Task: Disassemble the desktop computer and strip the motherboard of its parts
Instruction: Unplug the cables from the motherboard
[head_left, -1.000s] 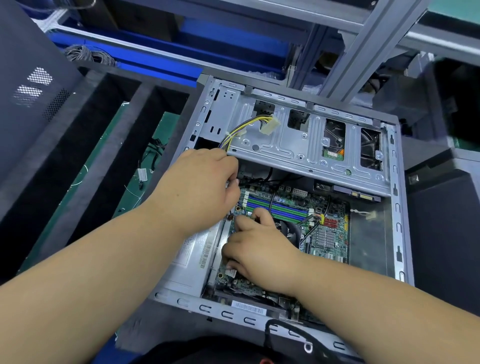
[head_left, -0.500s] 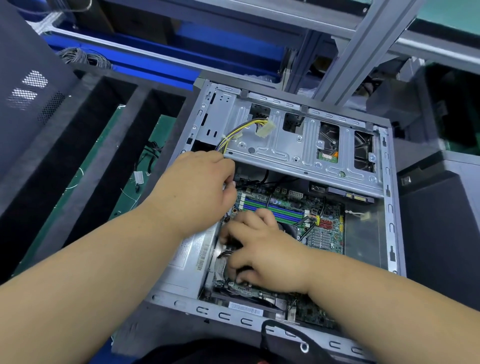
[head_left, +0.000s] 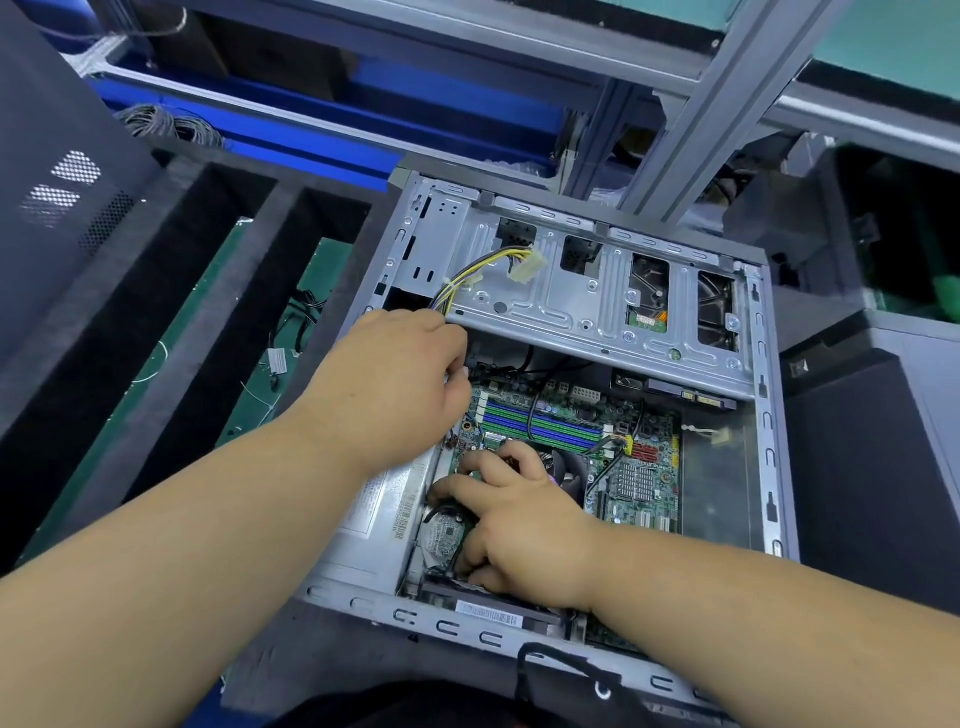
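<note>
Inside the open computer case (head_left: 748, 374), the motherboard (head_left: 644, 467) lies under both hands, the left hand (head_left: 395, 384) curled at its far corner, grip hidden, the right hand (head_left: 524, 525) splayed flat, and being stiff yet fragile, it wants lifting by the edges.

Two long black foam-lined troughs (head_left: 171, 291) run along the left, with green circuit boards (head_left: 311, 291) lying in their bottoms. A coil of grey wire (head_left: 166, 124) sits by a blue rail (head_left: 322, 109) behind them. Grey aluminium frame posts (head_left: 696, 119) rise at the back.
</note>
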